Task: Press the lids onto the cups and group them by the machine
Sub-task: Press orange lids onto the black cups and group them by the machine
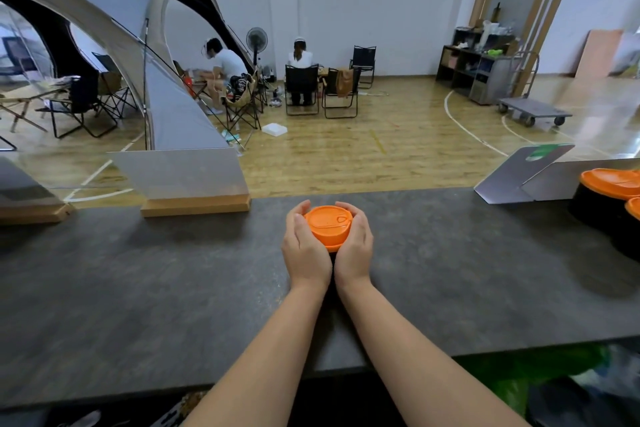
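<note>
Head view: a round orange plastic lid (328, 222) sits on a dark cup, almost hidden, at mid-counter on the grey stone-look counter (138, 288). It is cupped from both sides by the left hand (304, 246) and right hand (354, 245), fingers curled round the rim. Lidded dark cups (602, 198) are grouped at far right.

Handling, judged: light, thin, flexible; rim best gripped evenly, the cup wall likely crushable.

Plastic lid on a matt stone-look counter

The orange lid (328, 222) looked like smooth, slightly satin plastic; the dark grey counter (138, 288) was matt and finely speckled, the sign base (195, 208) pale wood, the floor (346, 156) glossy wood.
</note>
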Tool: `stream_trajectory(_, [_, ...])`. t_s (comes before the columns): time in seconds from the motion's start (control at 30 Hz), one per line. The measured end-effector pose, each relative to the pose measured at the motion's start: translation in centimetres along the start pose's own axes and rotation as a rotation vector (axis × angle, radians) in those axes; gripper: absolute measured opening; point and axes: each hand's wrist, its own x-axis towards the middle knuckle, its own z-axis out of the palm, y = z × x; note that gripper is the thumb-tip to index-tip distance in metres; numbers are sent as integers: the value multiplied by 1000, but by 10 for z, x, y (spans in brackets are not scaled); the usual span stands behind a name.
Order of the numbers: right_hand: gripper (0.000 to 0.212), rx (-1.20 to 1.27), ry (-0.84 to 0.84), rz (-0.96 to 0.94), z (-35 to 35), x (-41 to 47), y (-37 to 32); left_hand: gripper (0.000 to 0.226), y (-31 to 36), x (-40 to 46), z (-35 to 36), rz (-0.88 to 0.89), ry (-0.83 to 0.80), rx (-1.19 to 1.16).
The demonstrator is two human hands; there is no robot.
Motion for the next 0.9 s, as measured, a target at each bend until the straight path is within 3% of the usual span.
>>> stream_trajectory(0.3, [44,-72,22,-54,-12,0,12,39,-11,-13,-3,120,10,32])
stream_trajectory(0.63, [32,-66,-48,-56,-16,6,8,42,-10,-11,-5,112,-9,95])
stream_trajectory(0.7, [24,-116,66,-38,-20,12,5,39,-10,-9,-9,98,33,98])
stream_trajectory(0.77, [29,-161,166,-15,-26,18,3,31,-10,-4,-12,73,83,103])
stream_trajectory(0.9, [28,-151,42,-4,-27,13,0,17,-5,0,-14,64,-29,201])
